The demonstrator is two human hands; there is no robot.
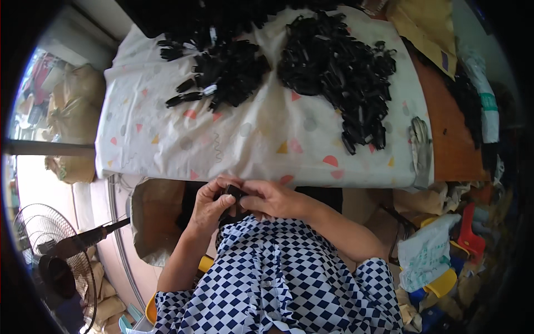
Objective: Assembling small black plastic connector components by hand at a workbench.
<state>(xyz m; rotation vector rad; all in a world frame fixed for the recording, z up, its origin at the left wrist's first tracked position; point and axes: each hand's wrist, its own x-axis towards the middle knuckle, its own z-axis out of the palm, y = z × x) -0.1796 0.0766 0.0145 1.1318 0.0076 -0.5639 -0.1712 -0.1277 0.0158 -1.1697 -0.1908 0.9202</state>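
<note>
Close to my body, just past the table's front edge, both hands meet around a small black plastic piece (233, 192). My left hand (210, 205) pinches it between thumb and fingers. From the other side, my right hand (273, 199) closes on the same piece with bent fingers. Much of the piece is covered by the fingers, so its exact kind cannot be made out. Beyond my hands, a left heap of small black plastic parts (236, 69) and a larger right heap of similar parts (334, 61) lie on the patterned white tablecloth (239, 150).
A pale glove (420, 145) lies at the cloth's right edge, beside a brown wooden surface (453, 128). Under the table at left stands an open sack (153, 222). A fan (55, 250) is at far left; a red plastic object (471, 234) and plastic bag (425, 250) are at right.
</note>
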